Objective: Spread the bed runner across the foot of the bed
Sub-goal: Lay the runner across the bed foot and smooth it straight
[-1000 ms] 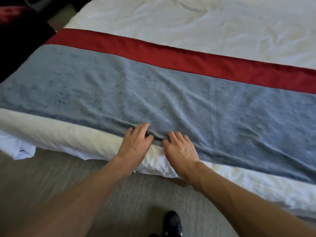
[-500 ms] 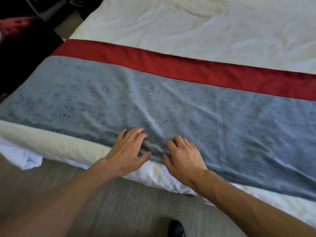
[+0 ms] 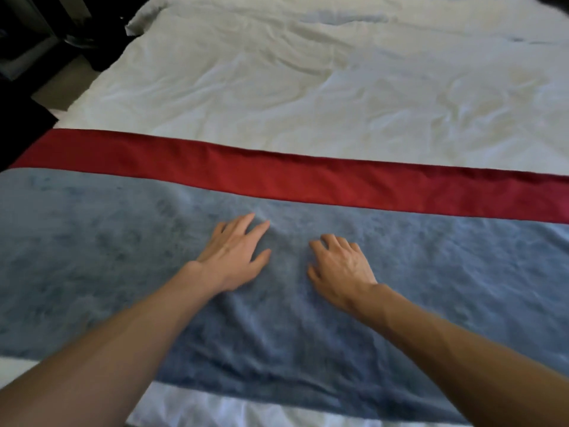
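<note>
The bed runner (image 3: 107,260) lies across the foot of the bed from left edge to right edge: a wide blue-grey plush panel with a red band (image 3: 308,180) along its far side. My left hand (image 3: 235,254) rests palm down on the blue panel near its middle, fingers straight and spread. My right hand (image 3: 340,269) lies a hand's width to the right, also palm down, with its fingers slightly bent against the cloth. Shallow wrinkles run through the fabric below and between both hands. Neither hand holds anything.
The white duvet (image 3: 323,87), creased, covers the bed beyond the red band. A strip of white bedding (image 3: 197,405) shows below the runner at the bed's near edge. Dark furniture (image 3: 27,41) and a bit of floor sit at the far left.
Both hands have slid forward from the runner's near edge to the middle of the blue panel and moved apart. The view has come closer over the bed.
</note>
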### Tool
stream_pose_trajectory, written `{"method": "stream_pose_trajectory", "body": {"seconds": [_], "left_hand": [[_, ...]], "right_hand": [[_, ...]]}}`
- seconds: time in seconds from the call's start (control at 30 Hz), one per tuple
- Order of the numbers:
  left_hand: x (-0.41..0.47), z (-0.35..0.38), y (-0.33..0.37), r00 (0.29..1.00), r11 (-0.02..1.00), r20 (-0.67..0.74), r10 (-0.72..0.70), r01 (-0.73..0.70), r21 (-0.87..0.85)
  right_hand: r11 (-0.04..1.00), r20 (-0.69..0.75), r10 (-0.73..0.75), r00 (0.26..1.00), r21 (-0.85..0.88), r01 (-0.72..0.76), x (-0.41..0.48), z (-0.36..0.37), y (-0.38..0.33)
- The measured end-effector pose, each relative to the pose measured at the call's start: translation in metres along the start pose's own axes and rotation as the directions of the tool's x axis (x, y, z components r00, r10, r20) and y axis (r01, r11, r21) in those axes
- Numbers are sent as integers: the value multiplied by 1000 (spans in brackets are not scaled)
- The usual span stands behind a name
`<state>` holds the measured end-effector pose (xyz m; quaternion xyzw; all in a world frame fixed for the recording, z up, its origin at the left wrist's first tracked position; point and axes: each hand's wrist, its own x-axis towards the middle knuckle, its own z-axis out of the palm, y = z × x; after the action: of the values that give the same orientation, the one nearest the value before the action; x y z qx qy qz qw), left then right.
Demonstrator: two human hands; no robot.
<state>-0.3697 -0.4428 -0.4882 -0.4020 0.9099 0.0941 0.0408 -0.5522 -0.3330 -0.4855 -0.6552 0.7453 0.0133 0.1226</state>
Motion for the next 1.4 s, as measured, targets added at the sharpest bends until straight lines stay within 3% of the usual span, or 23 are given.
{"method": "stream_pose_trajectory", "body": {"seconds": [0.3,0.57,0.77,0.9,1.1,1.23,1.3,1.4], "left_hand": [[110,-4,-65,995,994,27,98,-99,36],[174,-7,-89,998,991,-1,69,-68,113],[213,-9,-95,987,990,-159,21,2,142],[234,-11,-99,985,991,-167,-51,71,116],[253,-8,-98,957,992,-263,-119,124,2],[247,7,-98,950,984,-275,-146,168,58],[236,15,-100,954,980,-257,-157,183,80],[224,25,-105,967,969,-128,-222,234,83]], "right_hand": [[991,-51,133,990,-5,-133,114,-5,2],[961,-137,272,953,93,-261,170,-5,22],[962,-162,262,951,124,-243,216,-16,53],[939,-197,335,921,150,-310,235,-18,67],[942,-208,324,923,163,-294,261,-23,80],[936,-248,352,902,88,-341,259,-9,64],[960,-266,276,923,127,-251,253,-1,47],[990,-133,93,987,114,-78,248,13,25]]}}
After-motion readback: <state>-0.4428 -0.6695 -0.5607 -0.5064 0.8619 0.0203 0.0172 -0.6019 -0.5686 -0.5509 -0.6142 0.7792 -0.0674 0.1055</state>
